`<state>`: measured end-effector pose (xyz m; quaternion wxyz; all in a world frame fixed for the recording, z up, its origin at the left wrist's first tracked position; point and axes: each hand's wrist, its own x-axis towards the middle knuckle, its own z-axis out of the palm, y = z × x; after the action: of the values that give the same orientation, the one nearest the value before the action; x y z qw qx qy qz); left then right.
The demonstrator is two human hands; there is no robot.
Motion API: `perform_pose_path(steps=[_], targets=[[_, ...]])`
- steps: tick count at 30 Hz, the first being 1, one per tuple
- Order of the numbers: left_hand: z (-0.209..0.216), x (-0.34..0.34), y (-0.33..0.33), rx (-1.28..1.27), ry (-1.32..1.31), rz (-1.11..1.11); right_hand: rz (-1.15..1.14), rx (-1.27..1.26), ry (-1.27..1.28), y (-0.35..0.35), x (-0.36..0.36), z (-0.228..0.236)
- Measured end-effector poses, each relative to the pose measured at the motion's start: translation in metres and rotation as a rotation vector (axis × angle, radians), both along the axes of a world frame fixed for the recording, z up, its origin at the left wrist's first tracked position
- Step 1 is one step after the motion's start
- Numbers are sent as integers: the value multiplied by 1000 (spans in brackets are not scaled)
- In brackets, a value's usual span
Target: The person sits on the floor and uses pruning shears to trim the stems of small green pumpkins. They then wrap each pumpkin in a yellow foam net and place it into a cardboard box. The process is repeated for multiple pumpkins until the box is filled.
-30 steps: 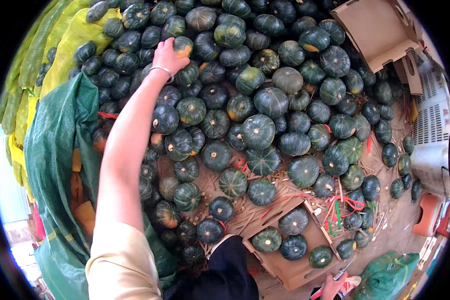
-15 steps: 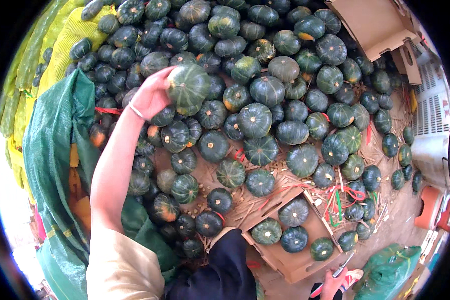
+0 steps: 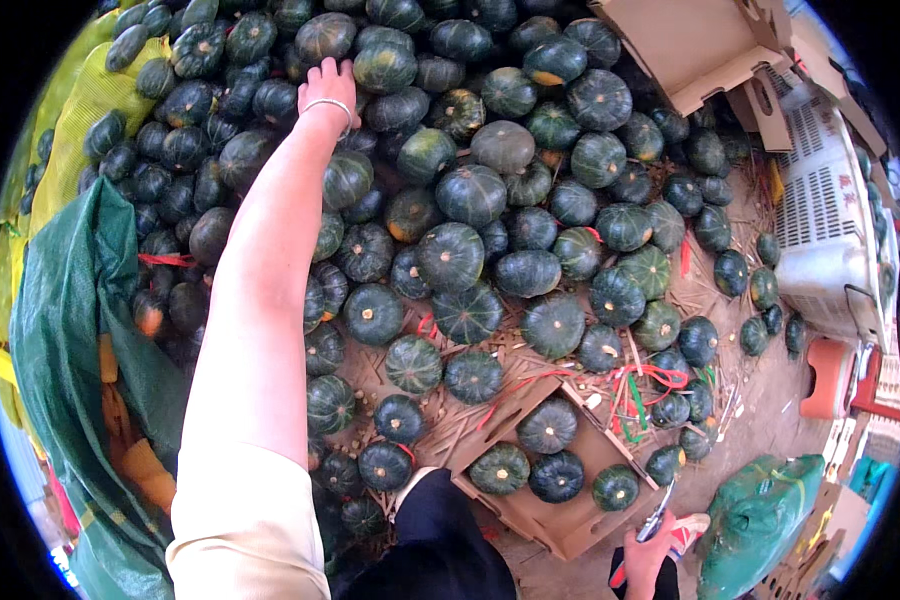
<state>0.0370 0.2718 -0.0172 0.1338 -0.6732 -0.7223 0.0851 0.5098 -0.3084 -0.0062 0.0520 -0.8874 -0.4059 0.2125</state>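
Note:
My left hand (image 3: pixel 327 95) reaches far into the pile, fingers spread and slightly bent among the dark green pumpkins. A mottled pumpkin (image 3: pixel 325 37) lies just beyond its fingertips, and another pumpkin (image 3: pixel 385 66) is close on its right. What lies under the palm is hidden. Below the wrist, a paler striped pumpkin (image 3: pixel 347 180) rests in the pile. At the lower right, my right hand (image 3: pixel 647 560) is closed around pruning shears (image 3: pixel 656 512), their metal blades pointing up toward the open cardboard box (image 3: pixel 590 512). Several pumpkins sit in that box.
A green mesh sack (image 3: pixel 65 290) hangs at the left, beside yellow net bags (image 3: pixel 90 90). White plastic crates (image 3: pixel 820 220), an orange-brown stool (image 3: pixel 827 380) and a filled green bag (image 3: pixel 760 520) stand at the right. Another cardboard box (image 3: pixel 695 45) lies at the far right. Red straps (image 3: pixel 660 375) litter the floor.
My left hand has let go of the pale striped pumpkin, which now lies in the pile, and has moved farther away. The view has shifted right. My right hand still holds the shears.

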Motion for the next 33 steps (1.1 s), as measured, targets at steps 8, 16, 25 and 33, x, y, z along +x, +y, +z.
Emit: perform_pose_path(steps=[8,16,25,33], targets=[[13,-17,-37,-339,-407,-94,-181,37,250,-24,-5,-13],[38,30,-197,-737,-2626,51,-120,79,259,-5,-34,29],[18,127,-379,-837,-3035,459,25,514,947,100,-155,32],[-25,98,-465,-724,-1588,-17,-267,280,817,9,-115,24]])
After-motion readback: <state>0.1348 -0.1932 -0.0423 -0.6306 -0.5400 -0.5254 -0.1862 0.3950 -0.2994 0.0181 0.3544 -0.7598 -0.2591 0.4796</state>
